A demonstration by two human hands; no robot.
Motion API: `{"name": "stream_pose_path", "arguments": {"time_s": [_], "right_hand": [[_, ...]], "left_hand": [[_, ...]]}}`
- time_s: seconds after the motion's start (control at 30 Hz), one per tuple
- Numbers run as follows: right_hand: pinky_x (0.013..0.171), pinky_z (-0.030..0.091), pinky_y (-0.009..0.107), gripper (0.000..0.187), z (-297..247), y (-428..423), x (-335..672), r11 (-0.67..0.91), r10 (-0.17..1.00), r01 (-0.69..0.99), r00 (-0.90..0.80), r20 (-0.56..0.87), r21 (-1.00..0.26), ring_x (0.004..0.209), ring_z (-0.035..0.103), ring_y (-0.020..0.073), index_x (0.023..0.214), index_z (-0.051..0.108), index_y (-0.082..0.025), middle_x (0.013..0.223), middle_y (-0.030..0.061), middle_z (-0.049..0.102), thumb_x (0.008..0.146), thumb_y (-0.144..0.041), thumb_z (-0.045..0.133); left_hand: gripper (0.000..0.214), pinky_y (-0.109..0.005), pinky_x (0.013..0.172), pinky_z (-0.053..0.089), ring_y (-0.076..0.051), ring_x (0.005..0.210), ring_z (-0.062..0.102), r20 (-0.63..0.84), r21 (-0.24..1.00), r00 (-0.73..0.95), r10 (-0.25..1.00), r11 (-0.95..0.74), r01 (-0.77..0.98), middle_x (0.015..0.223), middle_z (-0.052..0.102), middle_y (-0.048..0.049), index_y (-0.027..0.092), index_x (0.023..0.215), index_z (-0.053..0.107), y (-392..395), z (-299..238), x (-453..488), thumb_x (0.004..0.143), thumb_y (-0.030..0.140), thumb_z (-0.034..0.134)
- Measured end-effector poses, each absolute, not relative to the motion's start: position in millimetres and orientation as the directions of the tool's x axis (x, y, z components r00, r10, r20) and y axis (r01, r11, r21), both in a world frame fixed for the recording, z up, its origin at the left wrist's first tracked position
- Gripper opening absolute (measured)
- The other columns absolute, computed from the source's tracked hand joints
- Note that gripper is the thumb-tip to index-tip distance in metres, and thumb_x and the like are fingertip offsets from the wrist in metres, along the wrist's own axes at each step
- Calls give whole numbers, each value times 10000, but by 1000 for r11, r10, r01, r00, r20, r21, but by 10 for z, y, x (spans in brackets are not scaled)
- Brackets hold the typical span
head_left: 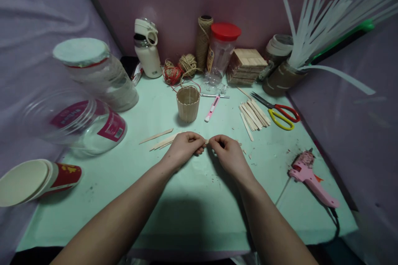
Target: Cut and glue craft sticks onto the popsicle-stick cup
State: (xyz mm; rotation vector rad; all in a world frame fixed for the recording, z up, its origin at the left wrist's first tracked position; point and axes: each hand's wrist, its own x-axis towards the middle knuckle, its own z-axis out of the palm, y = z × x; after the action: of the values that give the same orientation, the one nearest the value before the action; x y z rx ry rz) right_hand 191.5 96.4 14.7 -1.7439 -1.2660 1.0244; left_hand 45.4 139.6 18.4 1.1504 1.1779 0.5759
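Note:
My left hand (185, 145) and my right hand (226, 153) rest side by side on the pale green table (186, 198), fingers curled in a pinch. Between their fingertips they grip a short wooden stick (206, 142), of which only a small bit shows. To the left of my left hand lie a few loose wooden sticks (160, 140). Just beyond the hands stands a small round cup made of wooden sticks (188, 103).
A pink craft knife (212, 109), a pile of wooden sticks (253, 115) and red-and-yellow scissors (278, 112) lie right of the cup. A pink glue gun (309, 176) lies at right. Plastic jars (93, 91), twine spools (203, 41), a stick stack (247, 65) and a paper cup (37, 180) ring the table.

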Motion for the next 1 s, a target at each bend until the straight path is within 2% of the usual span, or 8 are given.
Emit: {"name": "stream_pose_path", "arguments": {"time_s": [0.5, 0.77, 1.0], "right_hand": [[564, 353, 262, 224, 165, 958, 1922, -229, 969, 385, 175, -173, -894, 594, 515, 150, 698, 631, -173, 643, 13, 625, 804, -338, 522], [568, 356, 259, 218, 169, 954, 1915, -231, 968, 388, 181, -172, -892, 598, 512, 146, 686, 620, -175, 640, 2, 614, 801, -332, 522], [568, 358, 263, 223, 144, 957, 1924, -218, 972, 395, 170, -162, -892, 602, 522, 151, 693, 629, -173, 648, 14, 629, 803, -332, 518]], "left_hand": [[144, -251, 584, 448, -104, 564, 541, -387, 920, 353, 852, 329, 215, 649, 648, -32, 130, 711, 671, 1397, 179, 448, 717, 272, 642], [183, -255, 596, 468, -112, 585, 569, -415, 910, 342, 843, 376, 175, 687, 666, -57, 119, 717, 677, 1406, 192, 465, 756, 244, 551], [144, -251, 588, 438, -106, 566, 537, -378, 923, 361, 852, 315, 223, 626, 629, -23, 130, 716, 662, 1387, 186, 451, 726, 272, 637]]}}
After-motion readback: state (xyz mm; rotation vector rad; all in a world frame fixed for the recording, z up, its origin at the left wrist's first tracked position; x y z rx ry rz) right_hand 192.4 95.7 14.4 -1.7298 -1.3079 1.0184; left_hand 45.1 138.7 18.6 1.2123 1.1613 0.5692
